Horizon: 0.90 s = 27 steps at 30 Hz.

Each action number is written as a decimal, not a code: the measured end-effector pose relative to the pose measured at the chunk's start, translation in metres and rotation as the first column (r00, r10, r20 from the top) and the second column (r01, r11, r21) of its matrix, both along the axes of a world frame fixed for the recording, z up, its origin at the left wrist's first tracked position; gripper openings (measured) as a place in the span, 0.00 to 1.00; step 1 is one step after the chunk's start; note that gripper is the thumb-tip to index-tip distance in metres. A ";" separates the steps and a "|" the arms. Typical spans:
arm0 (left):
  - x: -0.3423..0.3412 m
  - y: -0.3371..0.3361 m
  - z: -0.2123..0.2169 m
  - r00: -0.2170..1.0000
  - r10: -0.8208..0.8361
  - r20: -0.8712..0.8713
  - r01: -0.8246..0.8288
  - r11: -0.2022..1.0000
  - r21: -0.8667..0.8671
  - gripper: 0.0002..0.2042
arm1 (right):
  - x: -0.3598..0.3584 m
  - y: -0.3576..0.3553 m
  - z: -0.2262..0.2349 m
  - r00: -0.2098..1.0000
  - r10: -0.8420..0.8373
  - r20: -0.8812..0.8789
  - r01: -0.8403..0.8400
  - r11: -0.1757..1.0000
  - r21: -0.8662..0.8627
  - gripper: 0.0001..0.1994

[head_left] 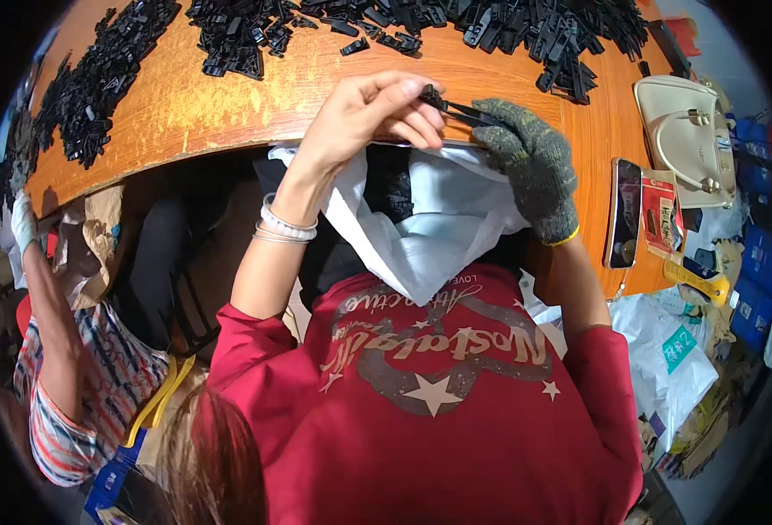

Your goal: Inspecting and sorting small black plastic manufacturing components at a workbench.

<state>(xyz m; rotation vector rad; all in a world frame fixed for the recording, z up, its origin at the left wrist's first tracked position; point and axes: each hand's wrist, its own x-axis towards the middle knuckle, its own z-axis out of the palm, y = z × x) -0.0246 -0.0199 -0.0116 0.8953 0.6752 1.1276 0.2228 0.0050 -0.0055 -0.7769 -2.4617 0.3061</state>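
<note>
My bare left hand, with bracelets at the wrist, pinches a small black plastic piece between thumb and fingers above the table's front edge. Facing it, my right hand wears a dark grey knitted glove with a yellow cuff. Its fingers are closed on a slim dark two-pronged thing that reaches to the black piece; whether this is a tool or part of the piece, I cannot tell. A white cloth spreads over my lap below both hands, with a dark gap at its middle.
Heaps of black plastic clip-like parts lie along the far side of the wooden table. At right are a phone, a red packet and a cream handbag. Another person's gloved hand is at the left edge.
</note>
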 end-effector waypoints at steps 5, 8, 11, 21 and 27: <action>0.005 -0.009 -0.002 0.953 0.036 0.302 0.018 0.985 -0.174 0.19 | -0.009 -0.010 0.022 0.992 -0.103 -0.076 0.067 0.925 -0.374 0.14; 0.014 -0.015 0.007 0.975 -0.004 0.220 0.064 0.962 -0.266 0.18 | -0.009 -0.009 0.027 1.000 0.020 0.008 -0.020 1.000 -0.007 0.11; 0.031 -0.022 0.017 0.999 0.049 0.011 -0.041 0.928 -0.371 0.18 | -0.020 -0.019 0.034 0.996 0.004 -0.093 -0.023 0.977 -0.210 0.15; 0.041 -0.025 0.025 0.908 0.149 -0.392 -0.196 0.977 -0.080 0.12 | -0.020 -0.023 0.028 0.959 -0.121 -0.255 -0.004 0.897 -0.441 0.12; 0.016 0.012 0.009 0.472 0.573 -0.669 -0.334 0.819 0.466 0.11 | -0.010 -0.023 0.051 0.998 -0.003 -0.063 -0.041 0.730 -0.682 0.13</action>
